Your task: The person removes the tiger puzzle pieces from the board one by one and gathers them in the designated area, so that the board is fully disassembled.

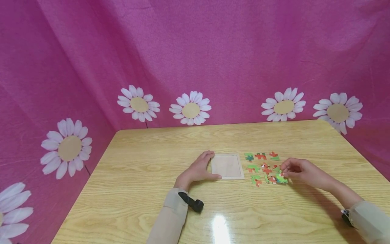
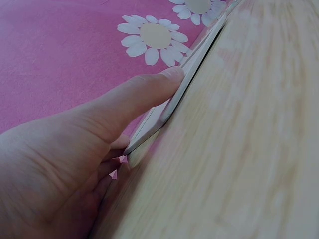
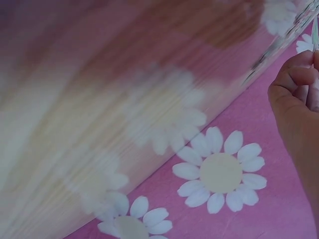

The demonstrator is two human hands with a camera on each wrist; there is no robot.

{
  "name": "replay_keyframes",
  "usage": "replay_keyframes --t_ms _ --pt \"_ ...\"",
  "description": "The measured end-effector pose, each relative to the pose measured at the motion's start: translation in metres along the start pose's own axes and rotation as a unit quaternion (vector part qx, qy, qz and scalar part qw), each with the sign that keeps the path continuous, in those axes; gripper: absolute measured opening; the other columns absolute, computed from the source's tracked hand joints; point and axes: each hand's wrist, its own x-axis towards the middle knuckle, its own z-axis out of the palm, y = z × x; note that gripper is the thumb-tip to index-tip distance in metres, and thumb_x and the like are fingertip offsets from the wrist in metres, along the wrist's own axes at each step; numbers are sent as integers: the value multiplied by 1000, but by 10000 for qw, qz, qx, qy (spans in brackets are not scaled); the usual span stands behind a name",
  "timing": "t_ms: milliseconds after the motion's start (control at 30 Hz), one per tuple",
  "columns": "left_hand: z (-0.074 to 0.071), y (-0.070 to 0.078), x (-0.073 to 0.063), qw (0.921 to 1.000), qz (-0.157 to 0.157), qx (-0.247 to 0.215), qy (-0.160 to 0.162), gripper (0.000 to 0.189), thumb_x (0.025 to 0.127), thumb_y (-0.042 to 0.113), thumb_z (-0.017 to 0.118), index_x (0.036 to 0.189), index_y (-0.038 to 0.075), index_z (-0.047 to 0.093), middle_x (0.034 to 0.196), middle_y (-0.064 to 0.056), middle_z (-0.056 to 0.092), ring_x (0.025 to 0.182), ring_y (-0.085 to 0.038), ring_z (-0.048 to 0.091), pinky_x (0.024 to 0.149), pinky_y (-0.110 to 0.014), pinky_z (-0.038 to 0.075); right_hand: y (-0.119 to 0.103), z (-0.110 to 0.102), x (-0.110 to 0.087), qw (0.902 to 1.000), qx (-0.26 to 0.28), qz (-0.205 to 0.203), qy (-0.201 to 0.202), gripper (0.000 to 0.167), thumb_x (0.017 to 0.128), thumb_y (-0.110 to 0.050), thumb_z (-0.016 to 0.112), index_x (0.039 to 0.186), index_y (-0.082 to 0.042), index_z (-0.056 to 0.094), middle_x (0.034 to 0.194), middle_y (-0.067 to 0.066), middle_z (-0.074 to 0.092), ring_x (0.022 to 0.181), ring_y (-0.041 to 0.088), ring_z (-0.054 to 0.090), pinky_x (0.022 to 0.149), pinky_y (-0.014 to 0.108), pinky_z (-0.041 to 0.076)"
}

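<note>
A: Pink cloth backdrop (image 1: 213, 51) with white daisy prints, glossy light wooden table (image 1: 152, 162) in front. What's on it?

B: Pale square wooden puzzle tray (image 1: 226, 166), near the middle, flat. Just to its right, a loose cluster of green and orange jigsaw pieces (image 1: 263, 167), scattered, some touching each other.

A: Left hand?

B: Left hand (image 1: 199, 169) sits at the tray's left edge. Fingers mostly straight, relaxed, thumb along the near-left corner, fingertips at the far-left corner. Left wrist view shows a finger (image 2: 144, 92) pressed against the tray's edge (image 2: 192, 74). Bracing it, not clutching.

A: Right hand?

B: Right hand (image 1: 300, 171) is at the right side of the piece cluster, fingers curled in. Fingertips pinch a small jigsaw piece (image 1: 281, 175) at the near-right of the cluster, low at the table. Right wrist view is blurred; curled fingers (image 3: 294, 79) show at the right edge, piece hard to make out there.

A: Anything else?

B: Beige sleeves (image 1: 172, 217) on both arms, a black wrist-mounted device (image 1: 192, 202) on the left one. Glare spot on the table near the person.
</note>
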Motion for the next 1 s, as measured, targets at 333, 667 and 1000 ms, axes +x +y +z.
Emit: replay_keyframes --t_ms 333,667,1000 --pt "-2 -2 -1 10000 -22 -43 33 97 77 45 80 153 13 30 162 -3 24 152 -22 21 124 -42 25 9 -7 -3 9998 118 -81 -131 17 93 -5 63 105 7 60 89 -1 65 80 -3 59 66 18 54" --pt "-3 0 -4 9999 -52 -122 11 98 76 44 81 154 15 29 163 -3 24 152 -22 19 124 -42 24 14 -2 -2 9993 -258 -229 -143 11 91 -1 64 101 4 61 85 -2 64 74 -3 54 61 17 49" --pt "-2 1 -3 10000 1 20 -2 98 77 45 80 154 13 29 162 -2 24 152 -21 19 124 -42 24 17 0 0 9977 -558 -249 -300 11 90 -2 65 100 1 61 86 1 63 74 -4 52 60 17 49"
